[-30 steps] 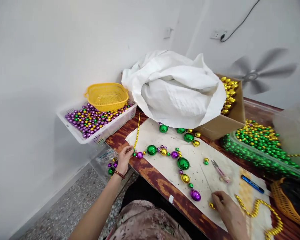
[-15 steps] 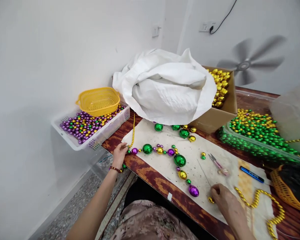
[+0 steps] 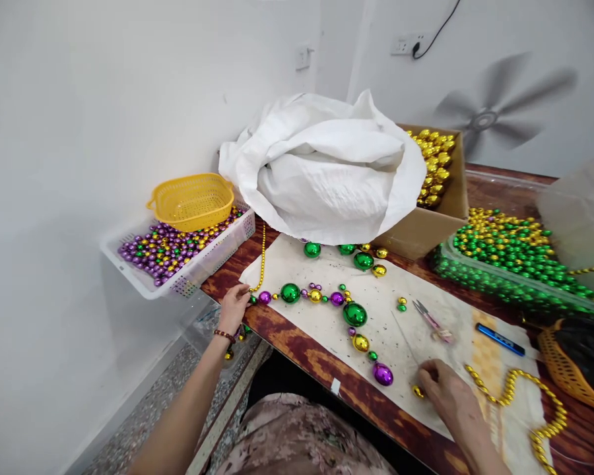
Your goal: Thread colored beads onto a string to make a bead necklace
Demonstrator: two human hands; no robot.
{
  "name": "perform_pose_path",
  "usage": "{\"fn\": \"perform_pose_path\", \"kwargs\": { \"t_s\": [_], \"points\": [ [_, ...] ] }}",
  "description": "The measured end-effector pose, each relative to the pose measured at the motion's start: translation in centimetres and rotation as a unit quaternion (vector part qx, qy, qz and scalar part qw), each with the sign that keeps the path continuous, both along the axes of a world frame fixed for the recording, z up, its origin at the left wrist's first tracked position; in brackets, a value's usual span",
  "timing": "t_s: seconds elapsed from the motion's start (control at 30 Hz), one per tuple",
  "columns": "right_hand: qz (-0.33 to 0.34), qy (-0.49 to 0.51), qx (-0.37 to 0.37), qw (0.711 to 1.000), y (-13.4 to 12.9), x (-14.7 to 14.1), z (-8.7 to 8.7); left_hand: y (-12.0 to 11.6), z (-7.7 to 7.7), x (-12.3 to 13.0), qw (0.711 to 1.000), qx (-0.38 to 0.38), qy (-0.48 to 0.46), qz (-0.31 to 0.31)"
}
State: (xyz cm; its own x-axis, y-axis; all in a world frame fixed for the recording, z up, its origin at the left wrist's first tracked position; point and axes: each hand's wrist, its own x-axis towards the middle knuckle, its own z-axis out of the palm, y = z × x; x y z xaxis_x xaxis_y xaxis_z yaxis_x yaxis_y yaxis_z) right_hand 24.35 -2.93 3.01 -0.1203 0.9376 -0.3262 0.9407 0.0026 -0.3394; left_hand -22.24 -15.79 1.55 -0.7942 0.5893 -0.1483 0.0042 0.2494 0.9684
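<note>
A bead garland [image 3: 290, 293] of purple, green and gold balls curves across the cream cloth [image 3: 307, 349]. At its left end, by the table edge, my left hand [image 3: 234, 307] has its fingers closed on the strand; more beads hang below the edge. A string of small gold beads [image 3: 263, 264] runs up from beside those fingers to under the white sack. My right hand [image 3: 445, 389] is closed in a pinch on a thin pale line [image 3: 404, 338], thread or wire, that slants up and left. Close to its fingertips lies a gold bead [image 3: 418, 391].
Scissors [image 3: 429, 318], a blue pen-like tool [image 3: 499, 338] and a gold bead strand [image 3: 512, 379] lie on the right. A white sack [image 3: 327, 178] and a cardboard box [image 3: 426, 231] stand behind. Bead bins [image 3: 129, 270] flank the table, and a fan [image 3: 484, 120] spins at back right.
The view has shifted slightly. Both hands keep nearly the same place and grip, and the garland lies as before.
</note>
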Motion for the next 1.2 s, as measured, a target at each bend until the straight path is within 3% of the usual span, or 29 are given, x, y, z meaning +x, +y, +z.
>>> {"fn": "perform_pose_path", "kwargs": {
  "t_s": [0.6,1.2],
  "points": [
    [-0.015,0.046,0.025,0.998,-0.1,0.1,0.1,-1.0,0.9,-0.2,0.998,-0.042,-0.003,-0.035],
    [-0.004,0.07,0.04,0.997,-0.3,1.3,-0.6,-1.0,2.0,0.3,0.981,-0.149,0.102,-0.067]
  ]
}}
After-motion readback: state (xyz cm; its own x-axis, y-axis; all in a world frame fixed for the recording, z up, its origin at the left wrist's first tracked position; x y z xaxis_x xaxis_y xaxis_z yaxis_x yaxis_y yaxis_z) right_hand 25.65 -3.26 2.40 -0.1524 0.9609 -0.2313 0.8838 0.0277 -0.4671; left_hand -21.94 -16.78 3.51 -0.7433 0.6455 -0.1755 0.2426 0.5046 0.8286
